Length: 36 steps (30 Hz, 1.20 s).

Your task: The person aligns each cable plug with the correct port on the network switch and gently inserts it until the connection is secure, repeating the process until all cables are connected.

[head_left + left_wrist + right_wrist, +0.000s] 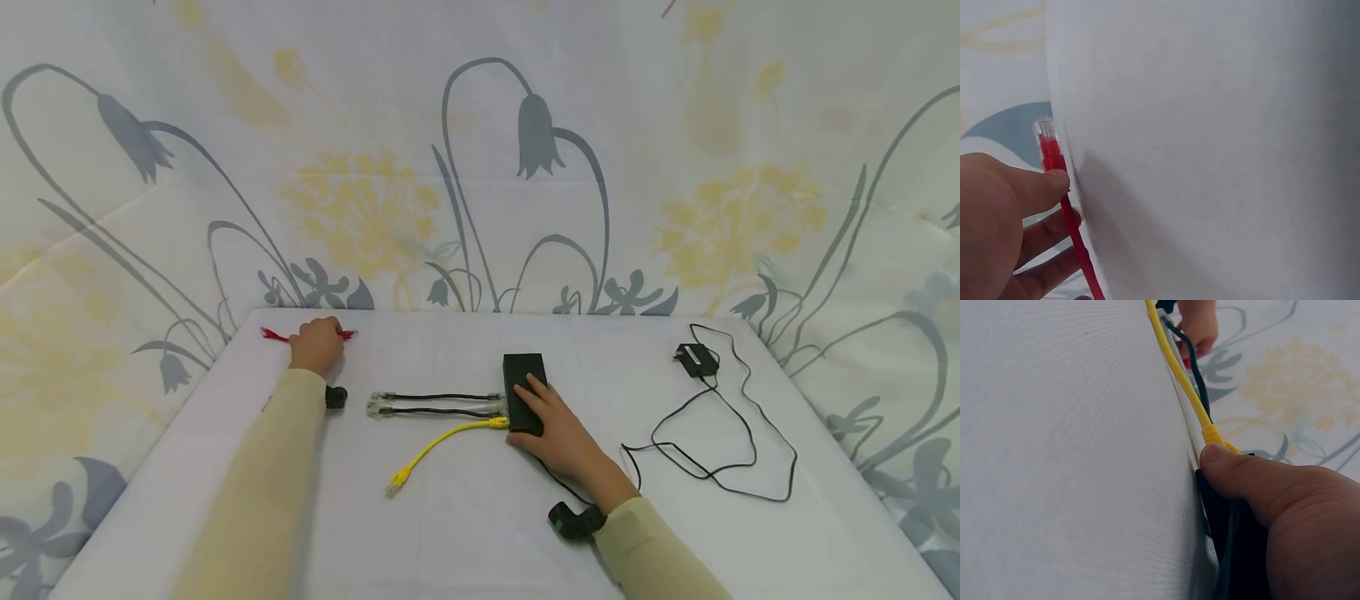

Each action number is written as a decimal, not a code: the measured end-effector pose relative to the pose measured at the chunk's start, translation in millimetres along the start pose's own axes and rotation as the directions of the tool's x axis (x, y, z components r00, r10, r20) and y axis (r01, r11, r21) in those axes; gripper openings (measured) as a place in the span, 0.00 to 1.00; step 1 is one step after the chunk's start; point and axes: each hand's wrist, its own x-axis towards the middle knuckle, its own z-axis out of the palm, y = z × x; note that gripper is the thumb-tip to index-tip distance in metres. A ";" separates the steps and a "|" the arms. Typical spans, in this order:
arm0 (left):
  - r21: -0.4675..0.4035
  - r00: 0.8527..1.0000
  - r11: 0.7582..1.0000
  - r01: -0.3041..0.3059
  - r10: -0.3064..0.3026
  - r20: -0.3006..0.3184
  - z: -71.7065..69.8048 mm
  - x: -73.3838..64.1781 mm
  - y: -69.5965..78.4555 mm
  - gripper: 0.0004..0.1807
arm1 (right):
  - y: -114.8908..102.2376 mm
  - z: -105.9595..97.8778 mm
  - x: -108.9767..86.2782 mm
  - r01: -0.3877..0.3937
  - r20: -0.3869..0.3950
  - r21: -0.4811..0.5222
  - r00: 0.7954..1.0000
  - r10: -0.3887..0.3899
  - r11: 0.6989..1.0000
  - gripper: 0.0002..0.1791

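Note:
My left hand (317,346) is at the far left of the table and pinches a short red network cable (1075,225) between thumb and fingers. The cable's clear plug (1044,128) sticks out beyond the thumb in the left wrist view. My right hand (558,433) holds a black network switch (522,367) at the table's middle, fingers over its top and thumb at its near corner. Two black cables (438,397) and a yellow network cable (447,433) run left from the switch's left side; their other plugs lie loose on the table.
A black power adapter (697,360) lies at the right back, its thin cord (795,458) looped over the right of the white table (420,542). Another stretch of cord passes beneath the right wrist. A flower-printed curtain (360,108) rises behind the table.

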 end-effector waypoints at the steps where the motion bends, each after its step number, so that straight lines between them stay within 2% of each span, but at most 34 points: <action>1: 0.000 1.000 1.000 -0.005 0.005 0.012 -0.2 -0.5 1.0 0.16 | 0.0 -0.3 0.1 0.001 0.000 0.003 1.000 -0.001 1.000 0.43; 11: 0.011 0.995 0.998 -0.061 0.060 0.080 0.3 -4.4 6.6 0.16 | 1.2 0.4 1.1 0.003 0.011 -0.002 1.000 -0.003 1.000 0.43; 15: 0.003 0.994 0.996 -0.084 0.084 0.071 1.4 -5.0 8.7 0.15 | 0.5 -0.2 1.3 0.009 0.010 -0.003 1.000 -0.009 1.000 0.43; 20: -0.012 0.988 0.990 -0.144 0.144 0.050 3.9 -6.5 12.5 0.14 | 0.5 -0.5 2.3 0.002 0.014 -0.008 1.000 -0.002 1.000 0.43; 28: -0.120 0.977 0.971 -0.206 0.211 0.034 10.9 -9.5 16.6 0.14 | 2.4 0.2 3.9 -0.005 0.020 -0.016 1.000 0.006 1.000 0.44; 36: -0.205 0.973 0.953 -0.225 0.232 0.013 13.2 -14.2 20.8 0.14 | -0.3 -1.7 3.4 0.000 0.023 -0.015 1.000 0.000 1.000 0.44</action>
